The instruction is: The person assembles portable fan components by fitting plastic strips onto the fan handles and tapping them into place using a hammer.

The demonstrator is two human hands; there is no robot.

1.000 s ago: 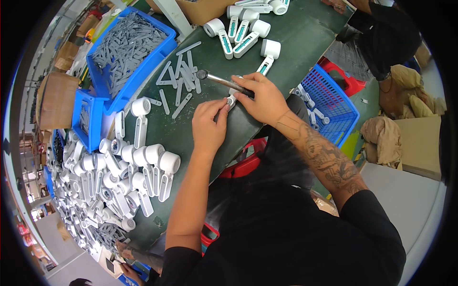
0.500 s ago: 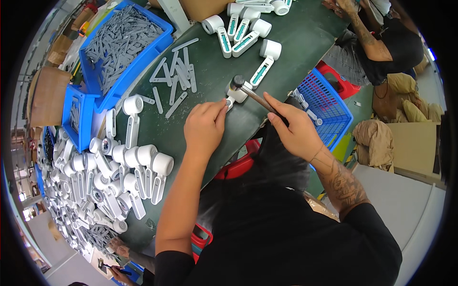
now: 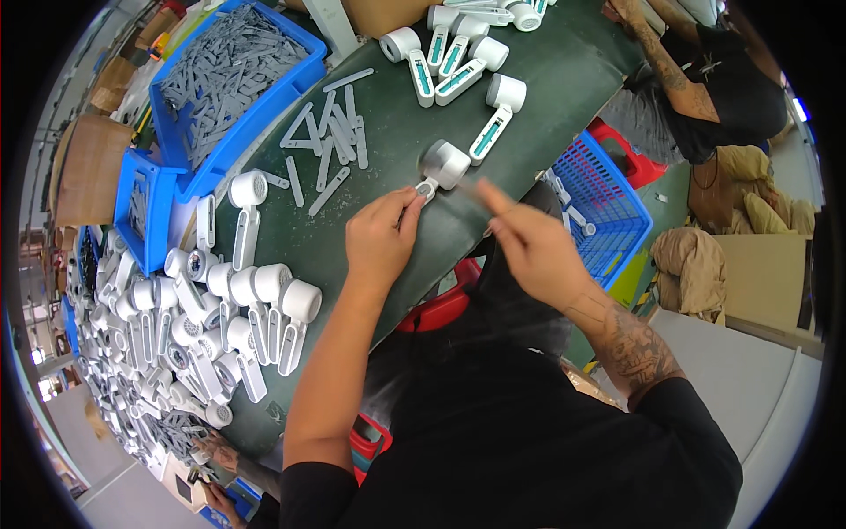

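My left hand [image 3: 381, 236] is closed on the handle of a white, round-headed handheld piece [image 3: 452, 164], like a shower head, lying on the green table. Most of its handle is hidden under my fingers. My right hand [image 3: 539, 254] grips a hammer [image 3: 470, 188], smeared by motion; its dark head blurs over the round head of the piece, and I cannot tell if they touch. Just beyond lies a similar piece [image 3: 491, 134] with a green strip in its handle. Several loose grey strips [image 3: 340, 139] are scattered left of it.
A large blue bin [image 3: 310, 66] of grey strips and a smaller blue bin [image 3: 164, 216] stand at the left. Many white pieces [image 3: 301, 301] crowd the table's left side. A blue basket [image 3: 617, 198] is at the right, near a seated person [image 3: 745, 97]. Another person's hand [image 3: 216, 498] shows lower left.
The hammer has gone from clearly visible over the piece to a blur. My right hand has shifted slightly down and tilted; my left hand keeps its hold.
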